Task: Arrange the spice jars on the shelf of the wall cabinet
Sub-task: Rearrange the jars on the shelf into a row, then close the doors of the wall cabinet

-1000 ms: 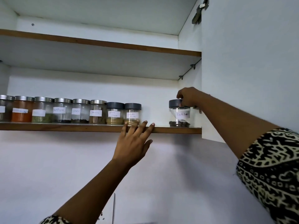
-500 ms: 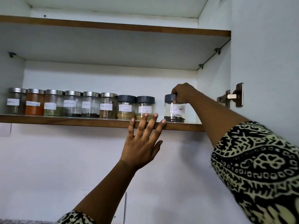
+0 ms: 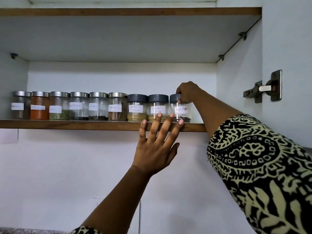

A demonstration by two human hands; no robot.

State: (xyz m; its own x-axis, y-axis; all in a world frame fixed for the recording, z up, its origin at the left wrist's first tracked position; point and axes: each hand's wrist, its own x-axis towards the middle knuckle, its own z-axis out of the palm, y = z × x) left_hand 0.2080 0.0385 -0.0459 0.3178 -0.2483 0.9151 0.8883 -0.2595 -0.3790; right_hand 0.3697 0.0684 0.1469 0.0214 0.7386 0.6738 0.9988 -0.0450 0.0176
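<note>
A row of several labelled spice jars stands on the lower shelf (image 3: pixel 84 124) of the wall cabinet. At its right end is the black pepper jar (image 3: pixel 182 110) with a dark lid, touching or almost touching the coriander powder jar (image 3: pixel 158 108). My right hand (image 3: pixel 187 92) grips the black pepper jar by its lid from above. My left hand (image 3: pixel 157 141) is raised with fingers spread, its fingertips over the shelf's front edge below these two jars. Left of them stand a garam masala jar (image 3: pixel 136 107) and silver-lidded jars (image 3: pixel 79 105).
An upper shelf (image 3: pixel 128 11) spans the cabinet above. The cabinet's right wall (image 3: pixel 236 85) is close to the black pepper jar. A metal hinge (image 3: pixel 265 88) sits on the open door at right. White wall lies below the shelf.
My right hand has slid the black pepper jar leftward along the shelf up to the coriander jar. My left hand has risen slightly and shifted right along the shelf edge.
</note>
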